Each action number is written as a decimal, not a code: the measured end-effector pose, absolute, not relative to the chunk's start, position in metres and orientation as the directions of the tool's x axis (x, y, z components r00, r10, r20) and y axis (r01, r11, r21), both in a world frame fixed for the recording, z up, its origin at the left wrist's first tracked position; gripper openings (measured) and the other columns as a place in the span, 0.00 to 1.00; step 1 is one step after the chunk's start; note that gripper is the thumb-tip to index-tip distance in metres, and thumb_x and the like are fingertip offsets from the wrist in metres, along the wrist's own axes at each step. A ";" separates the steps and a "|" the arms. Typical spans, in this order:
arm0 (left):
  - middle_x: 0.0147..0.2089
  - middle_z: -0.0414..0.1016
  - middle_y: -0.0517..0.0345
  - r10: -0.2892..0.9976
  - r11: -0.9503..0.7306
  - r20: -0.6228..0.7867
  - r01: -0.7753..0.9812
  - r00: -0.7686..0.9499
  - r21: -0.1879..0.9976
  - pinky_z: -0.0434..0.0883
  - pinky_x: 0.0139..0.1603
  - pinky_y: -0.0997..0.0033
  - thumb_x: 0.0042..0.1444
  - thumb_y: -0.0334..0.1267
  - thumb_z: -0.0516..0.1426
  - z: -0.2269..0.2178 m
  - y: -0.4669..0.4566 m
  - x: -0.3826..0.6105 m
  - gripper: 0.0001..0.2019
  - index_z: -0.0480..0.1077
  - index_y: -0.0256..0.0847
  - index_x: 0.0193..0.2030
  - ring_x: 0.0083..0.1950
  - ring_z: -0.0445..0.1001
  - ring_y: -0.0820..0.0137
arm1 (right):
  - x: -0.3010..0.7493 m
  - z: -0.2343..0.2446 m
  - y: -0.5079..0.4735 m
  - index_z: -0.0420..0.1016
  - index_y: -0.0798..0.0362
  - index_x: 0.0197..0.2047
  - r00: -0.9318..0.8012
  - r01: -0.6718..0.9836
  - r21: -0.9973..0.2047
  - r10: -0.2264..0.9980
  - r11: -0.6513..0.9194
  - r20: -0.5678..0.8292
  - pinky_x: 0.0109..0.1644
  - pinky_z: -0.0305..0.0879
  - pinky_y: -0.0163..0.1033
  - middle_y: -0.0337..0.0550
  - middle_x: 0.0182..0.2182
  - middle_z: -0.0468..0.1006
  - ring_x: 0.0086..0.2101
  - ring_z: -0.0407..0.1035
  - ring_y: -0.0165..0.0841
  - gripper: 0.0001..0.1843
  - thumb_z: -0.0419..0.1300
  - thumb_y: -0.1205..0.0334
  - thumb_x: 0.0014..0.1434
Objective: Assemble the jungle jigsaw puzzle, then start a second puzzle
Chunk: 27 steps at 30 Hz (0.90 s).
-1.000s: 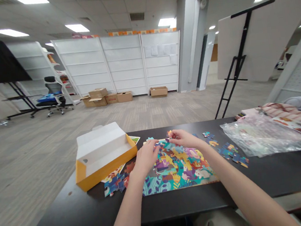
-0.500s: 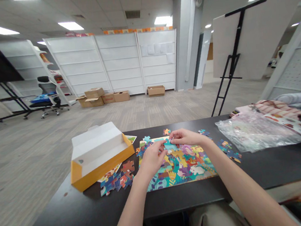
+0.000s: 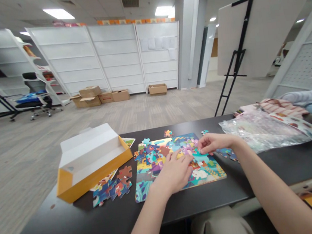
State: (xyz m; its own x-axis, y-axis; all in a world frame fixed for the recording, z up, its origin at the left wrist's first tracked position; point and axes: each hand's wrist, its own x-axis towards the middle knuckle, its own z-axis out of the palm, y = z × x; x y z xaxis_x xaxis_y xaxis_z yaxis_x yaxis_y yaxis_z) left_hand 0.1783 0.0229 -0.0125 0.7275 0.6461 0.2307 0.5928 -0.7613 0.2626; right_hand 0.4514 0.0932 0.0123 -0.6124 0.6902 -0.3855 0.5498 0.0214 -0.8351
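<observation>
A colourful jigsaw puzzle [image 3: 205,177] with animals and plants lies on the black table. My left hand [image 3: 174,175] rests over its middle, palm down with fingers stretched out and nothing held. At the puzzle's right side, my right hand [image 3: 218,142] pinches a teal puzzle piece [image 3: 201,155] low over the picture. Loose pieces [image 3: 152,156] overlap the upper left of the puzzle. A light blue piece [image 3: 146,141] and an orange piece [image 3: 168,133] lie along the far edge. More loose pieces [image 3: 226,153] sit partly hidden beyond my right forearm.
An open yellow box [image 3: 95,174] with a white inside stands at the left, a heap of puzzle pieces [image 3: 113,185] beside it. Clear plastic wrapping [image 3: 262,135] and folded fabric [image 3: 281,107] cover the table's right part. The black table [image 3: 119,220] edge runs in front of my lap.
Both hands have moved right and nearer to me. My left hand has gone from a pinch to lying flat with fingers spread. The right keeps a teal piece. The view has shifted slightly.
</observation>
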 end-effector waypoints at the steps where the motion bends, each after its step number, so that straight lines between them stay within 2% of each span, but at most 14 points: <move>1: 0.63 0.72 0.53 0.649 -0.760 0.219 0.603 0.729 0.244 0.58 0.68 0.42 0.70 0.41 0.47 -0.014 0.022 0.180 0.17 0.67 0.45 0.60 0.70 0.59 0.52 | 0.451 0.010 0.094 0.76 0.56 0.36 -0.611 0.546 -0.837 0.691 0.014 -0.387 0.28 0.61 0.32 0.34 0.24 0.73 0.23 0.64 0.25 0.24 0.70 0.43 0.49; 7: 0.67 0.68 0.54 0.716 -0.698 0.185 0.689 0.673 0.197 0.55 0.69 0.39 0.71 0.45 0.46 -0.024 0.026 0.178 0.20 0.66 0.45 0.64 0.71 0.57 0.48 | 0.441 0.006 0.094 0.77 0.56 0.34 -0.572 0.599 -0.801 0.709 0.016 -0.413 0.28 0.62 0.32 0.37 0.25 0.76 0.25 0.67 0.27 0.25 0.72 0.43 0.44; 11: 0.66 0.69 0.51 0.742 -0.669 0.196 0.724 0.641 0.167 0.56 0.69 0.40 0.70 0.44 0.48 -0.024 0.029 0.175 0.19 0.67 0.43 0.63 0.70 0.59 0.49 | 0.439 0.006 0.094 0.80 0.56 0.34 -0.547 0.664 -0.743 0.735 0.090 -0.400 0.34 0.66 0.34 0.41 0.27 0.80 0.29 0.72 0.31 0.26 0.74 0.43 0.40; 16: 0.66 0.69 0.52 0.634 -0.773 0.274 0.588 0.723 0.236 0.61 0.69 0.52 0.70 0.46 0.49 -0.017 0.020 0.180 0.19 0.66 0.46 0.63 0.69 0.61 0.58 | 0.441 0.002 0.095 0.80 0.56 0.34 -0.534 0.696 -0.703 0.758 0.142 -0.376 0.34 0.66 0.35 0.41 0.28 0.80 0.30 0.72 0.33 0.26 0.74 0.43 0.39; 20: 0.62 0.72 0.54 0.583 -0.811 0.258 0.531 0.771 0.245 0.62 0.67 0.51 0.69 0.46 0.50 -0.017 0.011 0.185 0.15 0.71 0.47 0.57 0.67 0.62 0.57 | 0.444 0.000 0.096 0.78 0.55 0.35 -0.528 0.680 -0.724 0.763 0.116 -0.374 0.32 0.64 0.34 0.40 0.26 0.79 0.29 0.71 0.32 0.26 0.75 0.45 0.38; 27: 0.60 0.74 0.55 0.570 -0.818 0.247 0.514 0.783 0.258 0.64 0.65 0.53 0.68 0.46 0.53 -0.018 0.008 0.187 0.16 0.70 0.46 0.58 0.64 0.65 0.57 | 0.446 0.003 0.093 0.76 0.55 0.30 -0.491 0.723 -0.680 0.783 0.122 -0.382 0.29 0.61 0.33 0.39 0.23 0.77 0.26 0.69 0.31 0.24 0.74 0.45 0.38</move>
